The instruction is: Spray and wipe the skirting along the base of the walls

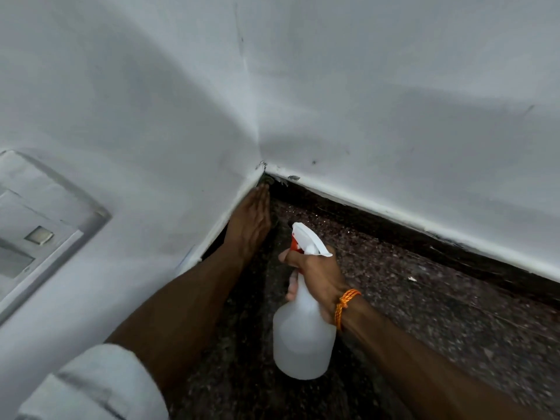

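Centre frame: I am watching the left hand point(250, 221) lying flat with its fingers straight, reaching into the corner along the foot of the left wall; I cannot tell whether it is touching. The dark skirting point(394, 228) is running from that corner to the right edge. Just below centre, the right hand point(318, 274) is grasping the neck of the white spray bottle point(303, 334), its nozzle pointing at the corner, over the speckled floor point(439, 313). An orange bracelet point(345, 301) is circling the right wrist.

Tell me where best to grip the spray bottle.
Grip the spray bottle at its narrow neck under the trigger head, from the right, as the right hand does; the wide body below is bulkier, and the nozzle faces the corner.
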Action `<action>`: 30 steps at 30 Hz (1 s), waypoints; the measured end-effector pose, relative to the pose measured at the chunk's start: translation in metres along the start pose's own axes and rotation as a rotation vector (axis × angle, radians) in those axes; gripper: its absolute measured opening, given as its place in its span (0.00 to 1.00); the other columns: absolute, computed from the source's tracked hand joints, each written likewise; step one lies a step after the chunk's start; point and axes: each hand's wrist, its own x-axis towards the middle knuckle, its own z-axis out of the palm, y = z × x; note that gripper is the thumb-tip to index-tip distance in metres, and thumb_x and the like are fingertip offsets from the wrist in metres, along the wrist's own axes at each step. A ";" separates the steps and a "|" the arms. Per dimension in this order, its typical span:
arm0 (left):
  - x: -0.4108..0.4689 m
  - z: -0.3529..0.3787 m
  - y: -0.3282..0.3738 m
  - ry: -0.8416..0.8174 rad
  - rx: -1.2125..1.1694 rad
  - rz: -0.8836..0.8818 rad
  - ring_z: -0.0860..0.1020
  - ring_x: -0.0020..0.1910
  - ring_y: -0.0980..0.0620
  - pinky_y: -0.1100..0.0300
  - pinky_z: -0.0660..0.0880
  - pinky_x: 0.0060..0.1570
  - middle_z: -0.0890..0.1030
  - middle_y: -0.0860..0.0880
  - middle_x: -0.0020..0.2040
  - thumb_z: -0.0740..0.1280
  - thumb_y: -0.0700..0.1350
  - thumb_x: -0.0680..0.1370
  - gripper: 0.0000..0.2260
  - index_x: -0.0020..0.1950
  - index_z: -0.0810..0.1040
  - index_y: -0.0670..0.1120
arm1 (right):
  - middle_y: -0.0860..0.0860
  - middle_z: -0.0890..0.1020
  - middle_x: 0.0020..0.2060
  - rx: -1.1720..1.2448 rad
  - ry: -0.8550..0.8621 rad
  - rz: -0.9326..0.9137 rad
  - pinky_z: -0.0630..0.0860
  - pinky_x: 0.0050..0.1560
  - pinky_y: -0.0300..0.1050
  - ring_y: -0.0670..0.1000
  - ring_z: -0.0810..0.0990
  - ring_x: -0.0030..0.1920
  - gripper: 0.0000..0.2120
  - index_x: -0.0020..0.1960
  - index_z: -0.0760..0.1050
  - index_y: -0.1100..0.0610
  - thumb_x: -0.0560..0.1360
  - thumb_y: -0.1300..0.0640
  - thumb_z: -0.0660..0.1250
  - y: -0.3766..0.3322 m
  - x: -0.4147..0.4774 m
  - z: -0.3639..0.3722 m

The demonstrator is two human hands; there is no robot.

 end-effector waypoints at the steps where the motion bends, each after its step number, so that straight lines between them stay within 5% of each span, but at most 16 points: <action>1: 0.006 -0.003 0.001 -0.013 -0.029 -0.013 0.52 0.78 0.36 0.47 0.44 0.76 0.53 0.31 0.77 0.37 0.37 0.77 0.28 0.76 0.52 0.28 | 0.58 0.72 0.18 0.026 0.010 0.006 0.74 0.27 0.46 0.54 0.70 0.17 0.24 0.70 0.72 0.58 0.74 0.64 0.68 0.001 0.000 -0.003; 4: 0.005 -0.008 0.019 0.060 -0.338 -0.207 0.62 0.76 0.40 0.51 0.56 0.76 0.63 0.35 0.76 0.48 0.42 0.79 0.26 0.77 0.61 0.34 | 0.60 0.72 0.19 0.095 0.028 0.003 0.74 0.28 0.46 0.56 0.70 0.18 0.26 0.71 0.71 0.52 0.75 0.64 0.68 0.001 0.001 -0.016; 6: -0.001 -0.020 0.035 0.001 -0.989 -0.484 0.68 0.72 0.38 0.51 0.65 0.70 0.68 0.38 0.73 0.61 0.44 0.79 0.25 0.76 0.65 0.40 | 0.60 0.72 0.20 0.095 0.052 0.002 0.74 0.28 0.46 0.56 0.70 0.19 0.25 0.71 0.72 0.55 0.74 0.64 0.68 0.001 0.002 -0.024; 8: 0.002 -0.033 0.043 -0.078 -1.589 -0.856 0.72 0.67 0.37 0.52 0.68 0.67 0.74 0.37 0.68 0.63 0.47 0.81 0.21 0.73 0.70 0.41 | 0.60 0.72 0.20 0.099 0.080 0.020 0.74 0.28 0.46 0.56 0.70 0.19 0.26 0.72 0.71 0.58 0.74 0.63 0.69 0.005 0.001 -0.029; 12: 0.011 -0.038 0.033 -0.084 -2.176 -1.316 0.76 0.62 0.41 0.49 0.74 0.64 0.76 0.41 0.65 0.64 0.49 0.82 0.21 0.71 0.70 0.40 | 0.59 0.73 0.20 0.070 0.115 0.023 0.74 0.29 0.47 0.55 0.71 0.19 0.19 0.65 0.73 0.57 0.74 0.64 0.67 0.004 -0.004 -0.030; 14: 0.009 -0.032 0.026 -0.075 -2.302 -1.380 0.77 0.61 0.42 0.48 0.75 0.63 0.76 0.43 0.65 0.64 0.48 0.82 0.22 0.73 0.68 0.40 | 0.61 0.74 0.21 0.013 0.144 0.002 0.76 0.32 0.49 0.56 0.72 0.20 0.17 0.59 0.72 0.50 0.74 0.64 0.67 0.001 -0.006 -0.027; 17: 0.002 -0.020 0.020 -0.107 -2.398 -1.416 0.78 0.60 0.41 0.44 0.75 0.63 0.77 0.43 0.66 0.66 0.48 0.80 0.23 0.73 0.68 0.40 | 0.64 0.76 0.22 -0.081 0.190 -0.036 0.79 0.35 0.56 0.57 0.74 0.23 0.02 0.40 0.74 0.61 0.72 0.64 0.65 -0.004 -0.006 -0.021; 19: 0.001 -0.016 0.020 -0.121 -2.430 -1.435 0.78 0.60 0.41 0.43 0.75 0.62 0.77 0.41 0.66 0.66 0.48 0.80 0.23 0.73 0.69 0.41 | 0.65 0.77 0.23 -0.141 0.216 -0.044 0.81 0.36 0.56 0.58 0.76 0.24 0.09 0.34 0.72 0.62 0.72 0.63 0.65 -0.004 -0.004 -0.022; 30: 0.079 -0.053 0.029 0.074 -2.526 -1.536 0.77 0.60 0.41 0.44 0.76 0.62 0.76 0.43 0.66 0.62 0.52 0.82 0.22 0.72 0.69 0.41 | 0.65 0.77 0.23 -0.092 0.287 0.000 0.78 0.32 0.53 0.58 0.74 0.22 0.07 0.36 0.73 0.62 0.73 0.64 0.66 -0.005 -0.011 -0.050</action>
